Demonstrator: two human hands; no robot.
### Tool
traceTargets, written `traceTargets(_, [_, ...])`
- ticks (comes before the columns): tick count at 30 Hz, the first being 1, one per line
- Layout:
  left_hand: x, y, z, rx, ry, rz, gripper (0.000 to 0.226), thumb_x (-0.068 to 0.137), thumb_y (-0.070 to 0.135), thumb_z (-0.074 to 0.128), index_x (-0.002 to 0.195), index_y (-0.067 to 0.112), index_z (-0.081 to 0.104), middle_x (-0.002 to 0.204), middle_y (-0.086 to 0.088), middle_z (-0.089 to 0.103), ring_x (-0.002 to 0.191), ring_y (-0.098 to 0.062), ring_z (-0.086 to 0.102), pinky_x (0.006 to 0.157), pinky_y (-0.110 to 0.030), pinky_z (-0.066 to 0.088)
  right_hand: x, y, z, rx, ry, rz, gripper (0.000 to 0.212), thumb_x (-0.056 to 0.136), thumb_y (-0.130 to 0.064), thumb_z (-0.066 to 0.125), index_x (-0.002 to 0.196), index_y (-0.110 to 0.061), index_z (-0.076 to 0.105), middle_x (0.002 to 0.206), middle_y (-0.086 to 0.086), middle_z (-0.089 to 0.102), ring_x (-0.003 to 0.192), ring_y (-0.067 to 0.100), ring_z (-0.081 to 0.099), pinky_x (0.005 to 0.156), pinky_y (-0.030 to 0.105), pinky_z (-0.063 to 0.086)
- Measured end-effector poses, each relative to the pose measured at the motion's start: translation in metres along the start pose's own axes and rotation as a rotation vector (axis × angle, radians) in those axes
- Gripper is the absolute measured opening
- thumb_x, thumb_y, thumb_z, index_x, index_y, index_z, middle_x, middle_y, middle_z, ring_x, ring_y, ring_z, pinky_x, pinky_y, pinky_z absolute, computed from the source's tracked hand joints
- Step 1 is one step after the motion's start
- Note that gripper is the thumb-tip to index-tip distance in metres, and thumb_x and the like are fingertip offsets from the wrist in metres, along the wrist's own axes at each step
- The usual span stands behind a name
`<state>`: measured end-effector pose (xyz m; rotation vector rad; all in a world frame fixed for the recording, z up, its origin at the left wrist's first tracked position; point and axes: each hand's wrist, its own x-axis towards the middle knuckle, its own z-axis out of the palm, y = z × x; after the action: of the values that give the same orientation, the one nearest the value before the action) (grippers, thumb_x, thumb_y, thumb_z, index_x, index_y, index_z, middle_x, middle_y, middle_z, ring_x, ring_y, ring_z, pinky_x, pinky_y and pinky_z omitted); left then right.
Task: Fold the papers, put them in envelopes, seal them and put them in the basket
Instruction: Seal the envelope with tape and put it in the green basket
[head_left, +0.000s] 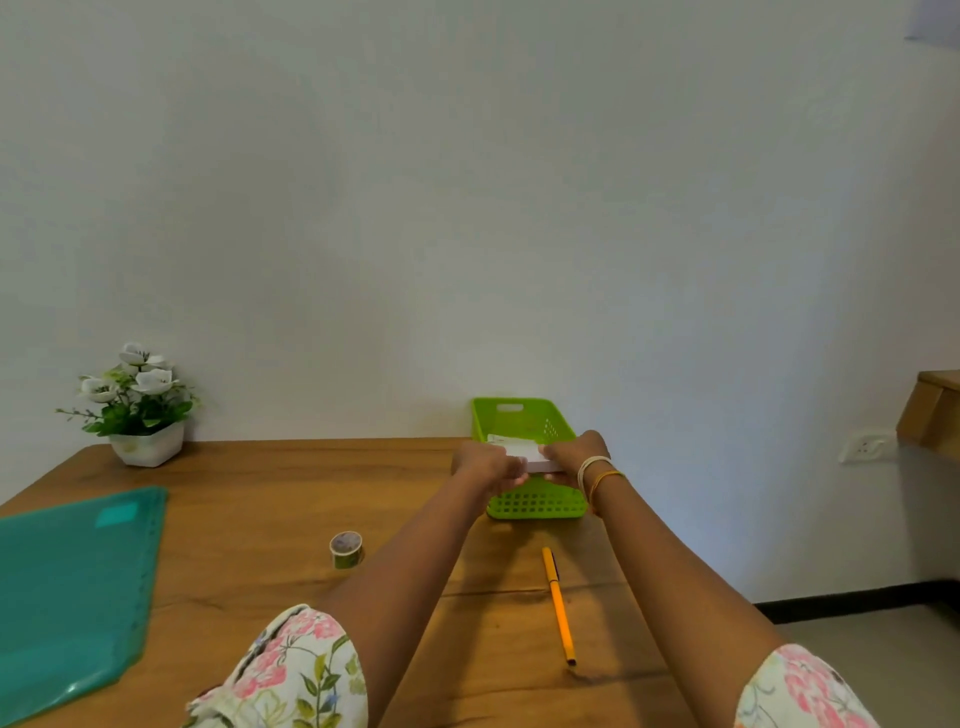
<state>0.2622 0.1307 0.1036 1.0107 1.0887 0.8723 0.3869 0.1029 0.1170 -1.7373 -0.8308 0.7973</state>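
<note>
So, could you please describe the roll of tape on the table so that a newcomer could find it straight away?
Start at the wooden table against the pale wall. Between the teal folder on its left side and the orange pen right of the middle stands the roll of tape, alone on bare wood. It is the only small round thing there, with a greenish patterned band.

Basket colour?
Bright lime green basket, perforated walls; seen in the head view, the only one.

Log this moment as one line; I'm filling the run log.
stage: placing in basket | left hand: grips envelope | right hand: grips envelope | envelope: held over green basket | pen: on table
</note>
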Motion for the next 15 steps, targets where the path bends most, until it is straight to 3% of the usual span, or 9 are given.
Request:
traceTargets(3, [0.008,-0.006,-0.002,0.101,0.001,0.046,0.031,0.082,-0.010,0.067,0.105,0.000,0.050,0.074,-0.017,0.063,0.050,-0.019,0.063,0.048,-0.027,0.055,0.005,0.004,0.000,-0.333,0.028,-0.105,0.032,0.079,-0.034,0.071,0.084,-0.007,0.055,0.098,0.016,0.061,0.085,0.032,0.064,0.076,0.045,0.058])
traceTargets(5, [0.009,-0.010,-0.001,0.179,0.003,0.070,0.036,0.083,-0.007,0.068,0.113,0.001,0.050,0.080,-0.018,0.065,0.055,-0.021,0.062,0.048,-0.027,0.054,0.007,0.008,-0.001,-0.460,0.055,-0.144,0.047,0.079,-0.042,0.066,0.107,-0.004,0.059,0.116,0.018,0.059,0.107,0.035,0.057,0.086,0.047,0.053])
traceTargets(9, [0.002,-0.016,-0.004,0.328,-0.025,0.166,0.053,0.087,-0.006,0.064,0.135,0.004,0.046,0.127,-0.018,0.055,0.064,-0.020,0.061,0.055,-0.029,0.053,0.002,0.017,0.000,-0.526,0.119,-0.189,0.054,0.089,-0.041,0.054,0.129,-0.005,0.051,0.132,0.019,0.050,0.122,0.036,0.047,0.096,0.039,0.043])
traceTargets(12, [-0.004,-0.025,-0.013,0.398,0.004,0.262,0.052,0.088,-0.002,0.062,0.137,0.010,0.048,0.139,-0.012,0.048,0.067,-0.017,0.062,0.058,-0.028,0.053,-0.012,0.027,0.003,-0.438,0.187,-0.191,0.052,0.092,-0.041,0.050,0.134,-0.010,0.045,0.135,0.018,0.043,0.116,0.038,0.052,0.093,0.039,0.043])
traceTargets(15, [-0.017,-0.037,-0.028,0.477,0.094,0.366,0.042,0.087,0.003,0.065,0.127,0.015,0.060,0.135,-0.007,0.055,0.088,-0.022,0.068,0.071,-0.030,0.058,-0.038,0.043,0.008,-0.338,0.357,-0.236,0.046,0.093,-0.037,0.050,0.131,-0.013,0.043,0.126,0.017,0.043,0.098,0.040,0.059,0.079,0.038,0.047])
